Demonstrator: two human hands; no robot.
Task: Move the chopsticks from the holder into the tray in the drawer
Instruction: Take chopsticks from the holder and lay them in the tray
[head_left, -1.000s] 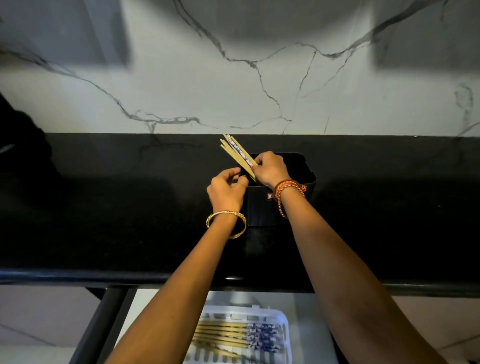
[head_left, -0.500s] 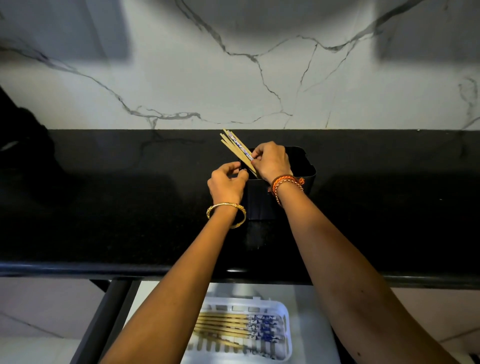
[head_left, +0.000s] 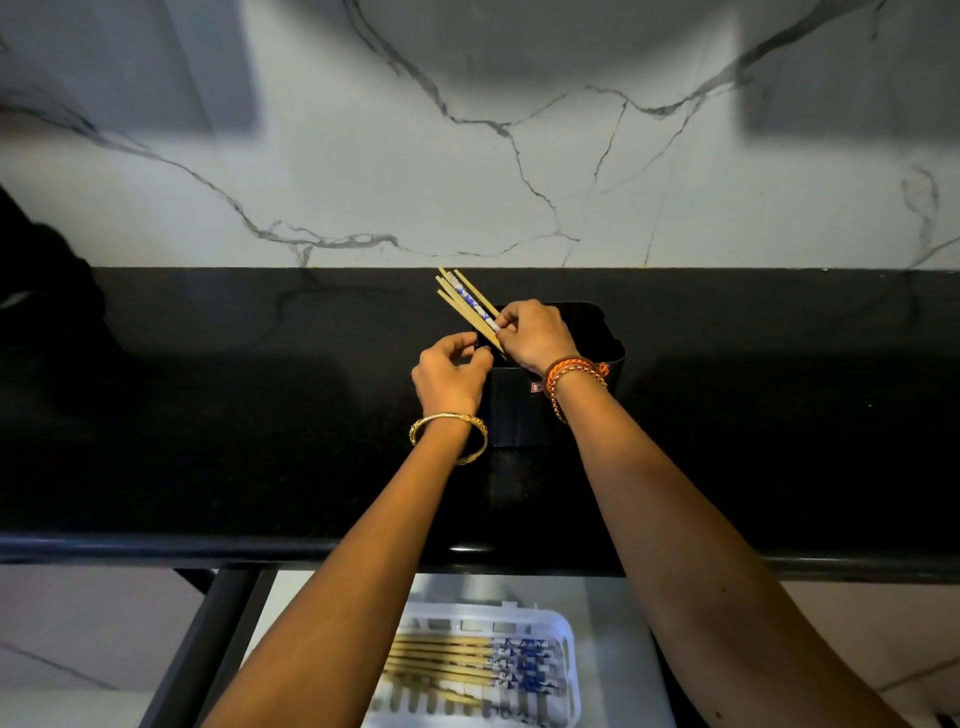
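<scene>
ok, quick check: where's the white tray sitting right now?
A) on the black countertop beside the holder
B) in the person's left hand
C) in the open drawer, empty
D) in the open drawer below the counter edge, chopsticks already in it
D: the white tray lies in the open drawer under the countertop edge, with several chopsticks in it; both hands are up at the black holder.
</scene>
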